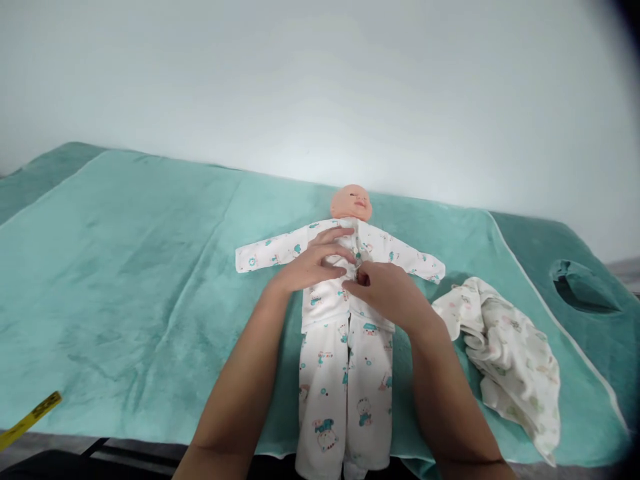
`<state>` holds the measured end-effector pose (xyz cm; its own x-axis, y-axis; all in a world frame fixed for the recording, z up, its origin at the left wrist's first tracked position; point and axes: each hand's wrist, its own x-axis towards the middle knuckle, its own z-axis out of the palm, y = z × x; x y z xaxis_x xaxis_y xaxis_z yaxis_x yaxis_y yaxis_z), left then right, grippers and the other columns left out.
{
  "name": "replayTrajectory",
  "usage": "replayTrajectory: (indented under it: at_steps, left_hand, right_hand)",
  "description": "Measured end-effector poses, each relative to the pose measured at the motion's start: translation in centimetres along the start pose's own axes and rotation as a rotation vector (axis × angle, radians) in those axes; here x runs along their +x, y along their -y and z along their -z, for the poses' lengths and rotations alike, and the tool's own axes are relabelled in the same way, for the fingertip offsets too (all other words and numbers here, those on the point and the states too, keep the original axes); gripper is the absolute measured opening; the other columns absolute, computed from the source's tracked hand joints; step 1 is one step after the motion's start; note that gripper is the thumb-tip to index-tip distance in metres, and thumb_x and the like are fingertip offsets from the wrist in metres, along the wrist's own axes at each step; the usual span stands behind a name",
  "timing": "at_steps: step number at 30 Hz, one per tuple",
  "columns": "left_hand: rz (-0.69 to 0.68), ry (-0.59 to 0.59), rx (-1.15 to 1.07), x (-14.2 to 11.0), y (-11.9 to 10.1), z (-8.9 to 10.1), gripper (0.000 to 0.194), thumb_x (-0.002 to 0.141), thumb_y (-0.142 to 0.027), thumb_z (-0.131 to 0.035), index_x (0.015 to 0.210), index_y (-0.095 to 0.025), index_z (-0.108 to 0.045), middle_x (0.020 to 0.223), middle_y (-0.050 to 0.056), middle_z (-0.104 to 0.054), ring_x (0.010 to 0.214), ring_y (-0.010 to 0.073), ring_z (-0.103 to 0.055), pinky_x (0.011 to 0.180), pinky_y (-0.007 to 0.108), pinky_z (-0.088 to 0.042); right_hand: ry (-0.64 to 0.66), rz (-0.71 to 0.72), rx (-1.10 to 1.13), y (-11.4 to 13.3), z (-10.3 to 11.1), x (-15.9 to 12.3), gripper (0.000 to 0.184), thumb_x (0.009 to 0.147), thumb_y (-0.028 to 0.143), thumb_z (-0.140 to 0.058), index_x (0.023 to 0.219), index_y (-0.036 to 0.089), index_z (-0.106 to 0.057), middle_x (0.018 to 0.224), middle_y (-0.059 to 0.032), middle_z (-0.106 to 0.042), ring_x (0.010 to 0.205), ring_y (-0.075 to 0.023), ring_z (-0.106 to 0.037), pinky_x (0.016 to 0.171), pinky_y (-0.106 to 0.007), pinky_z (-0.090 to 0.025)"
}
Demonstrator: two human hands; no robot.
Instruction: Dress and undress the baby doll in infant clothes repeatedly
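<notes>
Shirt and trousers in place, the front of the shirt in hand

From where I stand, most of the dressing looks done. The doll [351, 201] lies face up along the middle of the green-draped bed [125, 280], its head toward the wall [300, 87]. The printed shirt [325, 303] covers its chest, with both sleeves stretched out to the sides; no doll hands show at the cuffs. The matching trousers [323, 393] run down from under the shirt's hem to the near edge of the bed. What seems unfinished, I'd judge, is the shirt's front opening, where both hands are at work; which fastenings are closed is too small to make out.

Both forearms reach in from the near side and converge over the chest. The left grip [325, 257] lies across the shirt, palm down, fingers parted and stretched toward the opening, thumb apart below them. The right grip [383, 283] comes in from the other side, wrist bent inward, thumb and fingertips drawn together, apparently pinching the shirt's front edge. A rumpled printed cloth [515, 353] lies beside the right forearm.
</notes>
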<state>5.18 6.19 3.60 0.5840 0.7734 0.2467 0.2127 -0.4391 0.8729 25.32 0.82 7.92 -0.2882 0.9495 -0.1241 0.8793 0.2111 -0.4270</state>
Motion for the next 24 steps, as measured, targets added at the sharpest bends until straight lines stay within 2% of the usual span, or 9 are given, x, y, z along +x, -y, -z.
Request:
replayTrajectory:
  at_steps: [2, 4, 6, 8, 11, 13, 15, 20, 24]
  left_hand:
    - [0.008, 0.001, -0.045, 0.0, 0.0, 0.1, 0.027, 0.082, -0.019, -0.065, 0.104, -0.031, -0.073, 0.158, -0.002, -0.037, 0.15, 0.0312, -0.024, 0.086, 0.036, -0.057]
    - [0.016, -0.003, -0.074, 0.0, -0.1, 0.1, 0.027, 0.082, -0.018, -0.064, 0.104, -0.03, -0.073, 0.158, -0.002, -0.037, 0.149, 0.0324, -0.026, 0.081, 0.034, -0.058]
    - [0.019, -0.005, -0.057, 0.0, -0.2, 0.1, 0.024, 0.082, -0.017, -0.062, 0.1, -0.029, -0.074, 0.158, -0.002, -0.037, 0.149, 0.0324, -0.027, 0.087, 0.037, -0.057]
    - [0.031, 0.007, 0.001, 0.0, -0.4, 0.1, 0.022, 0.084, -0.016, -0.061, 0.096, -0.029, -0.075, 0.159, -0.003, -0.035, 0.151, 0.0313, -0.024, 0.101, 0.042, -0.052]
    - [0.048, 0.027, 0.097, 0.0, -0.6, -0.2, 0.019, 0.087, -0.022, -0.063, 0.1, -0.03, -0.075, 0.162, -0.004, -0.031, 0.153, 0.0307, -0.017, 0.12, 0.05, -0.032]
    - [0.042, 0.025, 0.127, 0.0, -0.5, -0.4, 0.017, 0.087, -0.029, -0.068, 0.103, -0.03, -0.075, 0.163, -0.004, -0.029, 0.154, 0.0313, -0.015, 0.125, 0.053, -0.02]
    - [0.036, 0.016, 0.13, 0.0, -0.2, -0.5, 0.017, 0.085, -0.033, -0.071, 0.101, -0.03, -0.076, 0.163, -0.004, -0.03, 0.154, 0.0316, -0.015, 0.126, 0.053, -0.016]
    - [0.037, -0.031, 0.097, 0.0, 0.0, -0.7, 0.014, 0.086, -0.032, -0.07, 0.097, -0.031, -0.078, 0.161, -0.006, -0.034, 0.153, 0.029, -0.018, 0.124, 0.052, -0.024]
    - [0.039, -0.057, 0.08, 0.0, -0.2, -0.8, 0.013, 0.085, -0.029, -0.07, 0.095, -0.03, -0.078, 0.16, -0.006, -0.037, 0.153, 0.0283, -0.02, 0.124, 0.054, -0.024]
  right_hand:
    - [0.007, 0.043, 0.035, -0.3, 0.4, 0.0, 0.033, 0.093, 0.04, -0.054, 0.066, 0.021, -0.05, 0.062, 0.0003, -0.059, 0.059, -0.0141, -0.048, 0.056, -0.029, -0.026]
    - [0.033, 0.109, 0.112, -0.8, 0.9, 0.2, 0.033, 0.094, 0.036, -0.052, 0.066, 0.021, -0.048, 0.059, 0.0024, -0.054, 0.057, -0.012, -0.045, 0.055, -0.028, -0.027]
    - [0.092, 0.158, 0.247, -1.5, 1.2, 0.4, 0.032, 0.094, 0.035, -0.051, 0.066, 0.02, -0.046, 0.058, 0.0044, -0.047, 0.054, -0.0099, -0.041, 0.053, -0.026, -0.028]
    - [0.178, 0.159, 0.415, -2.3, 1.3, 0.8, 0.031, 0.094, 0.035, -0.051, 0.067, 0.021, -0.046, 0.057, 0.0057, -0.042, 0.05, -0.0084, -0.04, 0.05, -0.024, -0.029]
    - [0.287, 0.137, 0.606, -3.6, 1.0, 1.4, 0.025, 0.093, 0.036, -0.053, 0.073, 0.021, -0.052, 0.056, 0.0069, -0.042, 0.045, -0.0076, -0.043, 0.046, -0.023, -0.034]
    - [0.308, 0.133, 0.678, -4.2, 0.7, 1.7, 0.02, 0.092, 0.035, -0.055, 0.078, 0.021, -0.056, 0.055, 0.0074, -0.044, 0.042, -0.0074, -0.045, 0.044, -0.022, -0.036]
    - [0.297, 0.124, 0.74, -4.6, 0.4, 2.0, 0.017, 0.09, 0.035, -0.058, 0.081, 0.02, -0.058, 0.056, 0.0075, -0.045, 0.04, -0.0066, -0.045, 0.041, -0.021, -0.036]
    - [0.238, 0.09, 0.801, -4.8, -0.2, 2.2, 0.018, 0.089, 0.037, -0.06, 0.083, 0.02, -0.061, 0.058, 0.0073, -0.046, 0.037, -0.0053, -0.044, 0.037, -0.02, -0.033]
    - [0.102, 0.086, 0.73, -4.6, -0.2, 2.2, 0.019, 0.088, 0.036, -0.061, 0.081, 0.019, -0.061, 0.054, 0.007, -0.047, 0.04, -0.006, -0.045, 0.04, -0.019, -0.034]
